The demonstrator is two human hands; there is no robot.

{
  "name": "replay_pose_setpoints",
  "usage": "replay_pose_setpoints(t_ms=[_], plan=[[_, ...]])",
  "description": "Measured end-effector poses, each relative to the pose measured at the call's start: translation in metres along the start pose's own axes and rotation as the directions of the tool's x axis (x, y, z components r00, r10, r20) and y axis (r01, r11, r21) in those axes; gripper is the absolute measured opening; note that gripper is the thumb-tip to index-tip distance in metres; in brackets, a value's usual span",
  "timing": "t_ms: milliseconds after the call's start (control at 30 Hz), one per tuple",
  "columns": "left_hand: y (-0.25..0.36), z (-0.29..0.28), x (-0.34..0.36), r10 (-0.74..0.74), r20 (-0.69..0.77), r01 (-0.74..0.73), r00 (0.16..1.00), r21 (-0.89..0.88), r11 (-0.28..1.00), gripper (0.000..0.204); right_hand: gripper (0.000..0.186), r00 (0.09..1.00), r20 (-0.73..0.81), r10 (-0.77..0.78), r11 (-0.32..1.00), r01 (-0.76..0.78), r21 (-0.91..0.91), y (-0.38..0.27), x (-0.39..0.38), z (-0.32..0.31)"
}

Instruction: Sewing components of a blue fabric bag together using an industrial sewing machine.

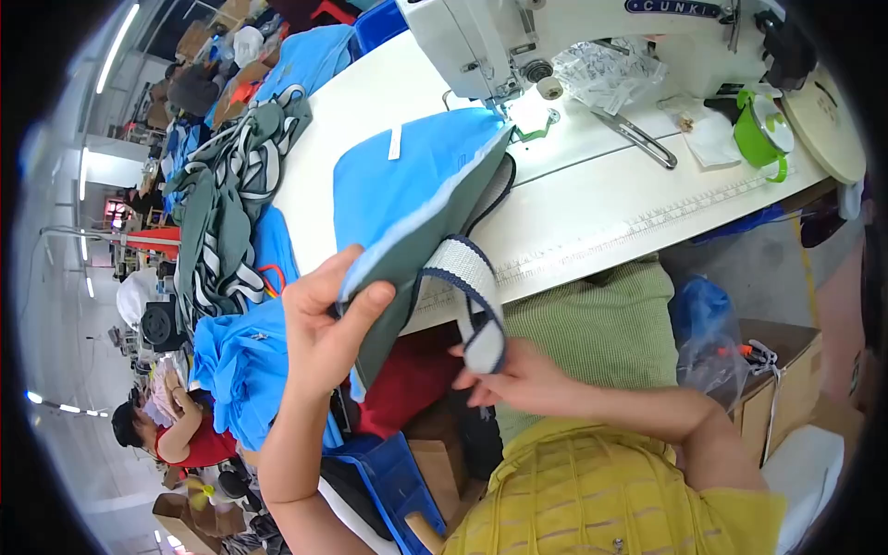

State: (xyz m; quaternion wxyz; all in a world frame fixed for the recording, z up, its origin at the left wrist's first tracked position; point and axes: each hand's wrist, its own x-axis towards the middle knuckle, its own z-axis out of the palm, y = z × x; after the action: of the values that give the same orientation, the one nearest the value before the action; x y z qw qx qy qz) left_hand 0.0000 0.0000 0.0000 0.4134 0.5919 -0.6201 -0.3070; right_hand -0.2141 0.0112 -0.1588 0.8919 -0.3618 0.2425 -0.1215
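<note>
While a co-worker in a red top and dark cap [199,449] shows at the far left, a tangled heap of dark green fabric pieces with white and navy edging [208,208] lies nearer, beside the white table [564,217]. Below that heap is a crumpled pile of bright blue cloth [245,375], and to its right, lower down, a blue plastic crate [402,481].

The left hand [324,333] grips the near end of a two-layered fabric piece, bright blue on one face and dark green on the other [407,180], pinching it between thumb and fingers. This piece slants up across the table, its far tip beneath the head of a white sewing machine [467,46]; a small white tag lies on the blue face.

From its green side, a white woven strap with navy edges [460,264] loops downward. The right hand [523,375] is at the strap's lower bend, fingers curled and partly hidden behind it; whether they grip it, I cannot tell.

Farther right, a clear bag of small white pieces [606,74], a slim metal hand tool [638,139] and a bright green and white round object [766,134] rest on the table.
</note>
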Motion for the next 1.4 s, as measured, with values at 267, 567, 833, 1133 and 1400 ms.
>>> replay_pose_setpoints(t_ms=[267,567,833,1133,1400], plan=[[0.024,0.017,0.007,0.112,0.278,-0.16,0.954,0.156,0.975,0.013,0.066,0.832,-0.087,-0.548,0.642,0.352,-0.681,-0.017,-0.006,0.004],[-0.018,0.064,0.01,-0.015,0.623,-0.164,0.782,0.23,0.959,0.026,0.034,0.95,-0.139,-0.278,0.96,0.273,-0.055,0.04,0.062,0.074],[-0.009,0.052,0.071,-0.152,0.881,-0.195,0.447,0.262,0.945,0.026,0.016,0.975,0.089,-0.205,0.685,0.207,-0.698,-0.029,-0.051,-0.027],[-0.095,0.109,0.116,0.237,0.192,-0.293,0.952,0.362,0.885,0.018,0.009,0.544,-0.027,-0.839,0.116,0.13,-0.985,-0.098,-0.026,-0.064],[-0.101,0.116,0.104,0.134,-0.031,-0.128,0.991,0.154,0.98,0.009,0.051,0.535,0.064,-0.843,-0.09,-0.023,-0.996,-0.121,0.014,-0.071]])
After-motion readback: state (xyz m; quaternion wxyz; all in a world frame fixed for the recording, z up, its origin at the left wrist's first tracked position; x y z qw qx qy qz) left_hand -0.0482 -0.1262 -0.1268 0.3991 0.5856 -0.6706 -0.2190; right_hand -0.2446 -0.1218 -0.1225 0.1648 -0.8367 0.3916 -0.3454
